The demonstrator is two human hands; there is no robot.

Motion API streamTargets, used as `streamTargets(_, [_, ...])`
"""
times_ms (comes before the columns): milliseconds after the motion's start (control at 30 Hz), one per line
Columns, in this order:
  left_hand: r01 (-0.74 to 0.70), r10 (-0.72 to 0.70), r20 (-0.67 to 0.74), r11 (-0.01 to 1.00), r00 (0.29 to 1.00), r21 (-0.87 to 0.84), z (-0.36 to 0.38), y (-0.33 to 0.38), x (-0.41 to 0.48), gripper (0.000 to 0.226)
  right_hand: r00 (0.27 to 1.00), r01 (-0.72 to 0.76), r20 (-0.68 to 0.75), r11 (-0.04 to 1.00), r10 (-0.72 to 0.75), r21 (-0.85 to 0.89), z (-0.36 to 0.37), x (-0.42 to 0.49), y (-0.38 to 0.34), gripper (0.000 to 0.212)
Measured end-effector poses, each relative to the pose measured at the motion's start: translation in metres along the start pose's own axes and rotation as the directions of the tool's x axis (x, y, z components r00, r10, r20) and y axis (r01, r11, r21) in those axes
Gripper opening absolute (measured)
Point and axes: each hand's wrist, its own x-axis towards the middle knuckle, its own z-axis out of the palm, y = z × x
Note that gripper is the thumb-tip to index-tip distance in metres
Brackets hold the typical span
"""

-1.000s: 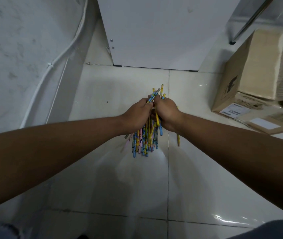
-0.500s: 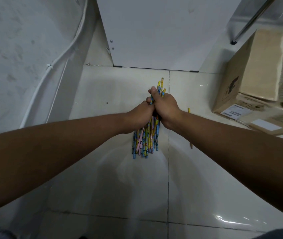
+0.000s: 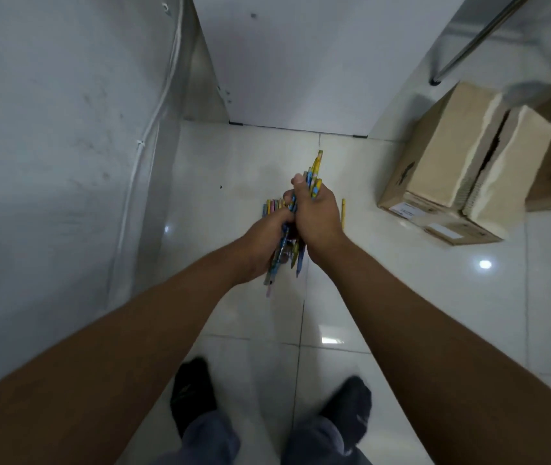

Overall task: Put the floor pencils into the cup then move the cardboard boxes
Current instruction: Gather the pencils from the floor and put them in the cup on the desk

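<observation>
CLEARING UP: Between the grey wall (image 3: 49, 129) along the left edge of the glossy tile floor (image 3: 233, 162) and a stack of cartons on the right, a person stands in dark socks and gathers loose pencils in both hands.

The left hand (image 3: 264, 239) has its fingers curled round the lower part of the bundle of pencils (image 3: 315, 176). The right hand (image 3: 316, 218), touching it, is clamped on the upper part, thumb raised beside the yellow and blue tips. The bundle hangs above the middle of the floor, over a tile joint, its far end tilted up.

The grip probably wants squaring before the trip to the cup, which is out of view. The ends sit uneven, and so loose a fan could shed pencils. Tapping them level and passing the lot into one hand would likely free the other for a straggler: a single yellow pencil (image 3: 343, 213) lies on the floor just beside the right hand, apart from it.

A row of ends shows past the left knuckles. Whether those are gripped or lie on the tiles cannot be told.

The pencils are slim and printed in blue, yellow and pink. Blur hides whether they are sharpened.

Near the floor's right edge, the cardboard boxes (image 3: 451, 169) stand side by side, untouched, the nearer one's top flaps torn.
</observation>
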Motion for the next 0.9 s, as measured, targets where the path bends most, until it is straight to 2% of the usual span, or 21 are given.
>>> streamTargets(100, [0.033,-0.033,0.012,0.999,0.999,-0.021,0.015,0.025,-0.046,0.034,0.998,-0.061,0.009,0.997,0.061,-0.038,-0.007,-0.032,-0.032,0.033])
streamTargets(200, [0.076,-0.076,0.008,0.997,0.997,0.005,0.034,0.063,-0.107,0.037,0.986,-0.16,0.03,0.985,0.162,-0.071,-0.019,-0.076,-0.082,0.044])
streamTargets(267, [0.128,-0.13,0.059,0.991,0.99,0.034,0.044,0.09,-0.145,0.032,0.982,-0.179,0.036,0.977,0.184,-0.116,-0.028,-0.102,-0.114,0.048])
streamTargets(367, [0.128,-0.127,0.156,0.992,0.98,-0.002,0.06,0.129,-0.206,0.033,0.981,-0.193,0.017,0.979,0.195,-0.063,-0.042,-0.137,-0.171,0.043])
streamTargets(433, [0.109,-0.105,0.146,0.994,0.984,-0.023,0.073,0.144,-0.241,0.035,0.984,-0.178,0.003,0.984,0.178,0.009,-0.05,-0.157,-0.206,0.04])
streamTargets(533, [0.112,-0.121,0.074,0.986,0.99,0.121,0.09,0.166,-0.292,0.046,0.993,-0.12,-0.016,0.991,0.121,0.064,-0.063,-0.185,-0.26,0.037])
streamTargets(633, [0.13,-0.148,0.079,0.972,0.986,0.197,0.099,0.185,-0.334,0.078,0.998,-0.054,-0.027,0.998,0.055,0.032,-0.073,-0.204,-0.311,0.034])
streamTargets(700, [0.143,-0.155,0.093,0.981,0.983,0.129,0.104,0.195,-0.352,0.088,0.999,-0.015,-0.036,0.999,0.017,0.045,-0.076,-0.213,-0.341,0.034])
streamTargets(767, [0.146,-0.136,0.132,0.987,0.982,-0.072,0.112,0.21,-0.369,0.089,0.998,0.044,-0.037,0.998,-0.042,0.052,-0.076,-0.222,-0.37,0.031])
streamTargets(833, [0.159,-0.12,0.148,0.945,0.982,-0.286,0.12,0.226,-0.382,0.081,0.994,0.101,-0.037,0.994,-0.1,0.031,-0.075,-0.228,-0.393,0.029])
streamTargets(900, [0.166,-0.137,0.101,0.904,0.985,-0.395,0.124,0.241,-0.387,0.072,0.991,0.125,-0.043,0.992,-0.125,-0.004,-0.072,-0.229,-0.411,0.028])
